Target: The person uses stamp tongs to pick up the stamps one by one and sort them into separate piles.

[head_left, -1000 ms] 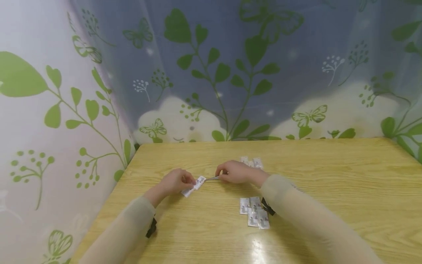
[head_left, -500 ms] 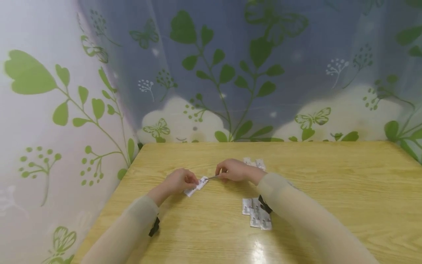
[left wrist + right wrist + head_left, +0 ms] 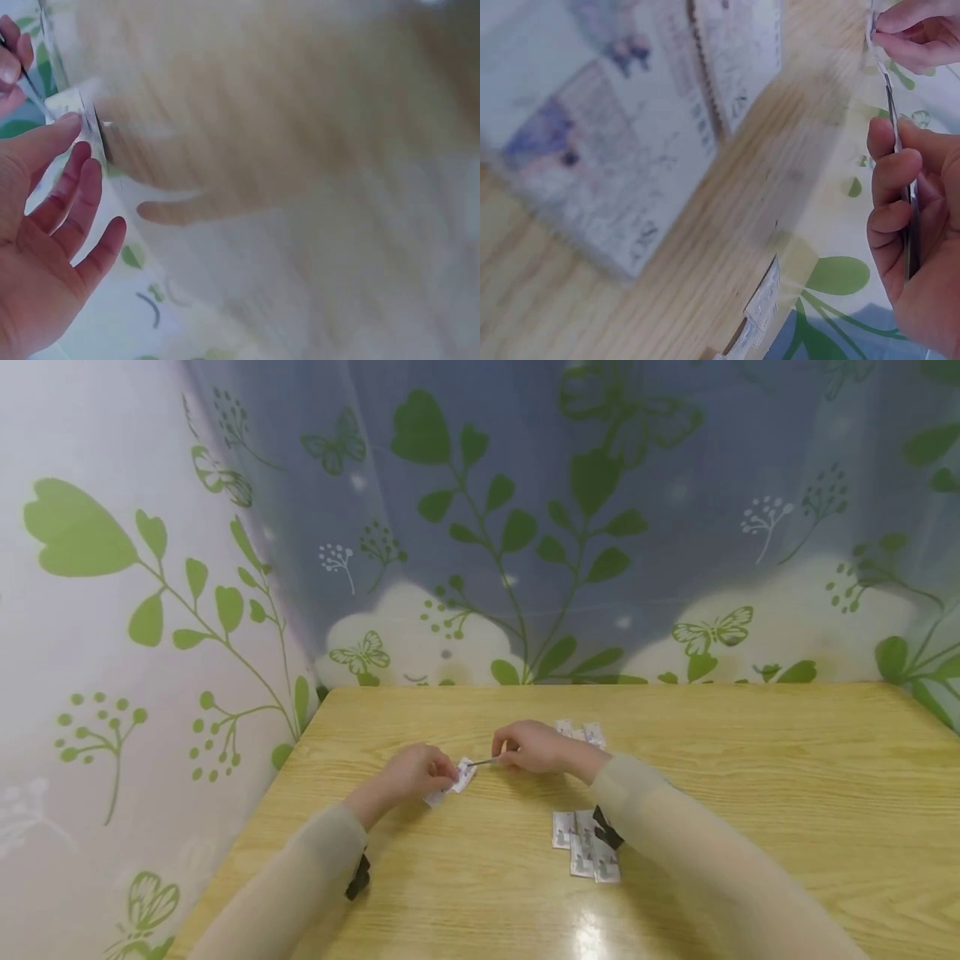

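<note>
My left hand (image 3: pixel 411 772) pinches a small white printed sachet (image 3: pixel 466 775) between thumb and forefinger, its other fingers spread loosely in the left wrist view. A second white sachet (image 3: pixel 435 798) shows partly beneath that hand. From the right, my right hand (image 3: pixel 534 747) grips slim metal tweezers (image 3: pixel 482 762), their tip overlapping the upper end of the pinched sachet. In the right wrist view the fingers (image 3: pixel 897 172) curl round the tweezers (image 3: pixel 911 232), whose shaft lies along the palm.
Several printed sachets (image 3: pixel 582 856) lie overlapping on the wooden table (image 3: pixel 750 793) below the right wrist. More sachets (image 3: pixel 593 733) lie behind the right hand, partly hidden by it. A leaf-patterned curtain (image 3: pixel 480 543) stands along the back and left.
The head view has shifted a little. The left hand has moved slightly right toward the tweezers, whose tip now overlaps the sachet further in. Both grips stay the same.
</note>
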A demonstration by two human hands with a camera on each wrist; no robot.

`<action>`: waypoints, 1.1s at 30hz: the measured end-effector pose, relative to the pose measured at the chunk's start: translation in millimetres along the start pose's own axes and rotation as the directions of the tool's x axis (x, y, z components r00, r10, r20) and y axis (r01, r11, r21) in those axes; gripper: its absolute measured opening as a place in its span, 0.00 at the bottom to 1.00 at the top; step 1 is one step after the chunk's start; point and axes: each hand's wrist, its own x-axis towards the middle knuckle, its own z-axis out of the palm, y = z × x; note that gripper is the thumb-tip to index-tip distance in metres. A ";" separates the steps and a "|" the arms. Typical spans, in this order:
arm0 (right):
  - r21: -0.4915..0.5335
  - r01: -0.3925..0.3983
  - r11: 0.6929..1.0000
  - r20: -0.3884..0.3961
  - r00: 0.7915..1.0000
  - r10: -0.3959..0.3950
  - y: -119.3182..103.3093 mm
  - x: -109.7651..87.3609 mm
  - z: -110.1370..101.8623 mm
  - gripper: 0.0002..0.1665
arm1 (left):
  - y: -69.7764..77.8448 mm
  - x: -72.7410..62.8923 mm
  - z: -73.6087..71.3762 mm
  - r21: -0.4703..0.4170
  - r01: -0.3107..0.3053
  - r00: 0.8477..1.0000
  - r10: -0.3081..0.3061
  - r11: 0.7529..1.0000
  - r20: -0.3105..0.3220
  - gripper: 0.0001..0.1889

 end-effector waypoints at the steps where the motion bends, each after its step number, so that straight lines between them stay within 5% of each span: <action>1: -0.006 0.009 1.000 -0.008 1.000 -0.009 0.8 -1.9 -0.1 0.04 | 1.9 -0.5 1.0 0.003 -0.024 1.000 0.024 1.000 -0.008 0.01; 6: -0.007 0.037 0.999 -0.030 0.999 -0.038 5.3 -17.9 -3.4 0.05 | 16.6 -1.6 4.9 -0.010 -0.081 0.996 0.080 0.997 -0.028 0.03; 13: 0.030 0.065 0.997 -0.025 0.998 -0.064 11.1 -40.5 -7.9 0.04 | 33.0 -2.7 11.5 -0.032 -0.106 0.994 0.107 0.994 0.035 0.03; 24: -0.092 0.009 0.996 0.016 1.000 -0.008 17.9 -55.6 -5.5 0.03 | 33.3 0.9 22.3 -0.014 -0.110 0.989 0.111 0.994 0.095 0.02; 33: -0.026 0.079 0.997 0.059 0.995 -0.077 13.8 -71.1 0.2 0.04 | 34.0 1.7 25.2 -0.017 -0.097 0.990 0.099 0.995 0.098 0.02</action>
